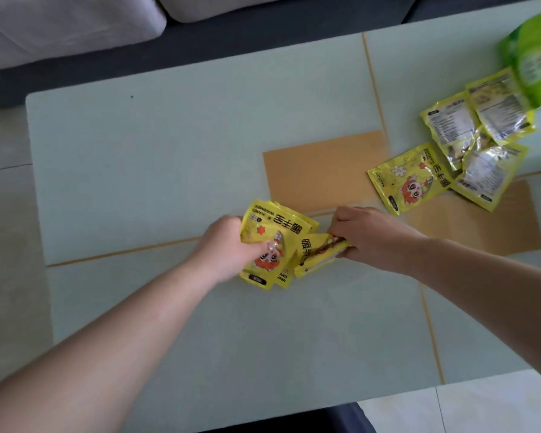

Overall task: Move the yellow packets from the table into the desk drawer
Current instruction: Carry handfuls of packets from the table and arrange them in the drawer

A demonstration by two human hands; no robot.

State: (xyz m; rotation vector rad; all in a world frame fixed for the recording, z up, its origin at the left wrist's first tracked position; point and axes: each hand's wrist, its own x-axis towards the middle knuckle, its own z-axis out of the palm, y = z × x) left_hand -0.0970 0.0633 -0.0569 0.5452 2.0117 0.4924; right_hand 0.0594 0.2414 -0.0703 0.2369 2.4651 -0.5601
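My left hand [228, 250] grips a small stack of yellow packets [274, 232] with a red cartoon figure, thumb pressed on the top one, over the middle of the pale green table [156, 145]. My right hand [367, 237] pinches another yellow packet [317, 253], folded and tilted, right beside the stack. Several more yellow packets [459, 151] lie loose at the right of the table, some face down with silver backs showing. No drawer is in view.
A green bag [534, 57] stands at the far right edge, touching the loose packets. Tan rectangles [322, 170] mark the tabletop. A grey sofa with a light cushion [60, 23] runs behind the table. Pale floor tiles show left and lower right.
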